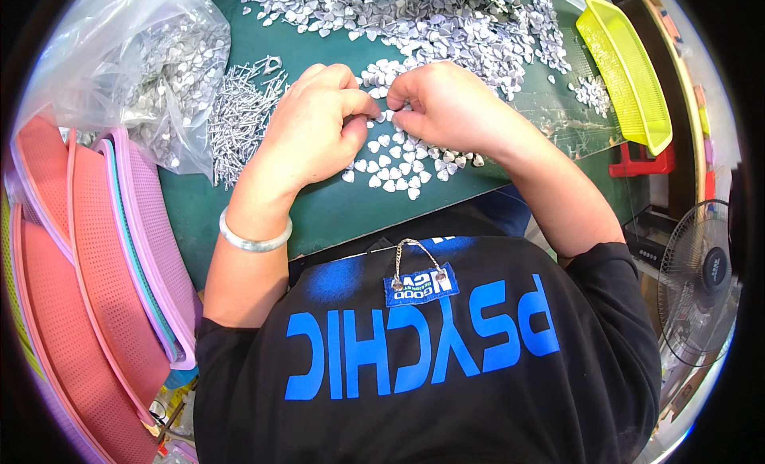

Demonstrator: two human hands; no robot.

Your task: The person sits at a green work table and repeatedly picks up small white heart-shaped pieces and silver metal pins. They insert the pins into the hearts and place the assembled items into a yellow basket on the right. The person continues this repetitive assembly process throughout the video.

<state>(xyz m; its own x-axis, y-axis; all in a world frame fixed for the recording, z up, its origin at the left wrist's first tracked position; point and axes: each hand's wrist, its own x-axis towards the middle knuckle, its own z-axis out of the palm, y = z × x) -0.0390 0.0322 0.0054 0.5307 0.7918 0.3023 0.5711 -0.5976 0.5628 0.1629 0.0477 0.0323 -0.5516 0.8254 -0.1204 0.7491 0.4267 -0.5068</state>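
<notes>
One view, the head camera, records two bare hands at work on a green desk (319, 221). The near edge of the desk slants upward from lower left to right, just in front of the wearer's black shirt (335, 428). A strip of green surface shows between this edge and the scatter of loose heart pieces (390, 174), giving room on the near side. To the left, room is restricted: a heap of metal pins (239, 117) lies just beside the left hand (315, 125), with a clear plastic bag (80, 77) of silvery pieces beyond it and stacked pink baskets (100, 304) along the desk's left side. At the far side, a broad pile of silvery hearts (470, 45) limits reach. A yellow-green basket (625, 73) stands tilted at the right.

The left forearm, wearing a pale bracelet (256, 241), rises from the lower left; its hand is bent inward with knuckles up. The right hand (446, 105) comes in from the right, forearm slanting up and leftward. The fingers (357, 103) of both hands are curled, thumbs drawn toward forefingers, tips nearly meeting at a small heart piece (386, 116) between them. Which hand pinches it cannot be told.
</notes>
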